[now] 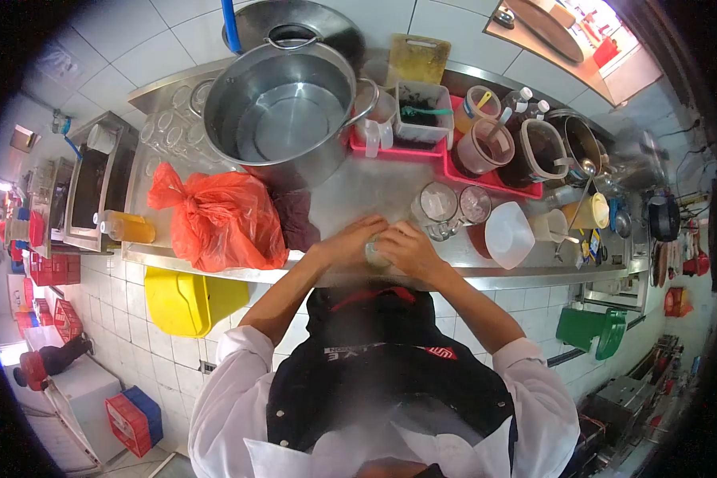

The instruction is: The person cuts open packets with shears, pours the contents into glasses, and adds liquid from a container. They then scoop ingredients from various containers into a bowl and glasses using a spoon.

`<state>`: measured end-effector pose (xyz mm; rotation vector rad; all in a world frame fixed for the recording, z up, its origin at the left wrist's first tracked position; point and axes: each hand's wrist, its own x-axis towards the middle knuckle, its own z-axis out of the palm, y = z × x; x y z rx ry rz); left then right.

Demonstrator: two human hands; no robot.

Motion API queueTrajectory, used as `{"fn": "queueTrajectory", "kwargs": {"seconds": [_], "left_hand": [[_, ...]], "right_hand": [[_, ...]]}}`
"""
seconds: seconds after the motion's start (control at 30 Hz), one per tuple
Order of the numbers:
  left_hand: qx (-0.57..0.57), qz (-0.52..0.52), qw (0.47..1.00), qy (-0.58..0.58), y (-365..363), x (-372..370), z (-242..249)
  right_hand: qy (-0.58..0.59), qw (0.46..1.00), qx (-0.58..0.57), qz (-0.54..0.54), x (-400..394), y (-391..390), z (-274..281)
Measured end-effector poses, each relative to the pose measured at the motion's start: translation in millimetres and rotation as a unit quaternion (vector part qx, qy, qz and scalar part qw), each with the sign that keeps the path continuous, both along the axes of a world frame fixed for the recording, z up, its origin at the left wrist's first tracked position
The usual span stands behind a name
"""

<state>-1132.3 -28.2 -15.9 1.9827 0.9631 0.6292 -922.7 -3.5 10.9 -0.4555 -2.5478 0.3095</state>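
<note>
At the front edge of the steel counter [366,191], both of my hands close around a small pale-green, roundish thing [377,254]. Its kind is hard to make out, since fingers cover much of it. My left hand [352,240] grips it from the left, and my right hand [410,250] has its fingers bent over it from the right. Just beyond my right hand stand two glass mugs, one larger [438,205] and one smaller [475,205], with clear contents, perhaps ice. A dark purple cloth [296,219] lies left of my left hand.
A big steel pot [283,119] and a knotted red plastic bag [219,219] occupy the left side. Pink trays [486,185] with tubs stand at the back right. A white square bowl [509,235] sits right of the mugs. Below are yellow [175,303] and green [593,331] bins.
</note>
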Motion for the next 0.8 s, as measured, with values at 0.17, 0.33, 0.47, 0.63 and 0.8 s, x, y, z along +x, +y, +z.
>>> {"fn": "queueTrajectory", "kwargs": {"seconds": [0.17, 0.33, 0.47, 0.63, 0.8], "left_hand": [[0.093, 0.129, 0.987, -0.015, -31.7, 7.1, 9.3], [0.012, 0.33, 0.93, -0.163, -63.0, 53.4, -19.2], [-0.06, 0.34, 0.917, -0.2, -59.3, 51.8, -44.4], [-0.08, 0.303, 0.932, -0.183, -51.1, 47.9, -27.8], [-0.069, 0.282, 0.934, -0.206, -47.8, 46.3, -39.9]], "right_hand": [[-0.096, 0.995, 0.023, 0.03, -7.1, 8.1, -1.0], [-0.17, 0.983, -0.064, -0.009, -20.2, 2.9, 12.2], [-0.251, 0.952, -0.153, 0.083, -19.1, 19.0, 50.7], [-0.339, 0.911, -0.182, 0.151, -21.7, 42.8, 47.5], [-0.288, 0.923, -0.186, 0.176, -17.7, 43.8, 44.3]]}}
